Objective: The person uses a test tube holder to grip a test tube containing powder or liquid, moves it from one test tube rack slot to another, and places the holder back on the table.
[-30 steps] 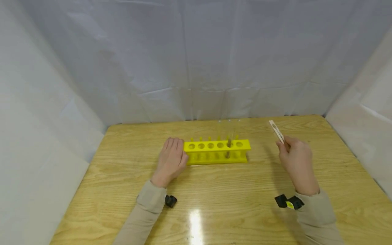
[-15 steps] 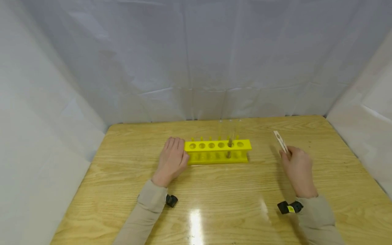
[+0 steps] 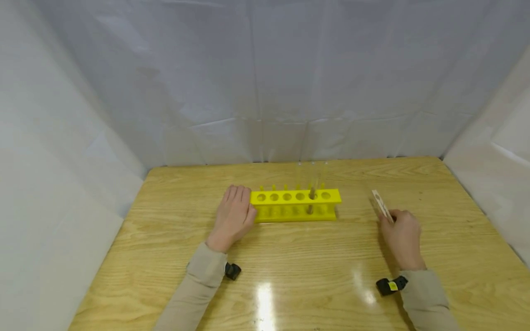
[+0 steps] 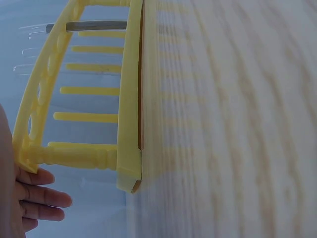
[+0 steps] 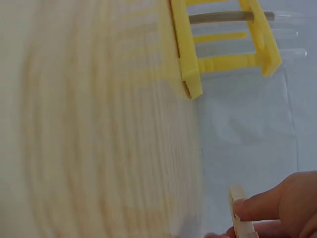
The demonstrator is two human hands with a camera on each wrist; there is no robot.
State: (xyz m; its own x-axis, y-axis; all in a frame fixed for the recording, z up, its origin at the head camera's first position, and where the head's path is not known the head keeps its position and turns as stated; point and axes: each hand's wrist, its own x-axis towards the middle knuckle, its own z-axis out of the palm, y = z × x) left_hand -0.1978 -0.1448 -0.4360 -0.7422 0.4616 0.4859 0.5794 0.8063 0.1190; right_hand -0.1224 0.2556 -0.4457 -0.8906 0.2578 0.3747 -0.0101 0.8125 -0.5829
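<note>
A yellow test tube rack (image 3: pixel 261 218) stands on the wooden table. My left hand (image 3: pixel 233 216) holds its left end, thumb in front. The left wrist view shows the other fingers (image 4: pixel 44 196) beside the end of the top plate. Clear glass tubes (image 3: pixel 313 177) rise at the rack's right half. A dark grey rod-like content (image 3: pixel 312 194) shows in one hole near the right end. My right hand (image 3: pixel 401 239), right of the rack, pinches a wooden test tube holder (image 3: pixel 382 204), also visible in the right wrist view. Its rear part is hidden in the hand.
The wooden table (image 3: pixel 314 262) reaches back to a pale sheet (image 3: pixel 281 82), with more sheeting at both sides. Thin yellow pegs (image 3: pixel 273 187) stick up along the rack's back. A black wrist camera (image 3: pixel 391 286) sits at the right cuff.
My right hand has come down and slightly nearer with the wooden test tube holder. The left hand and the rack have stayed in place.
</note>
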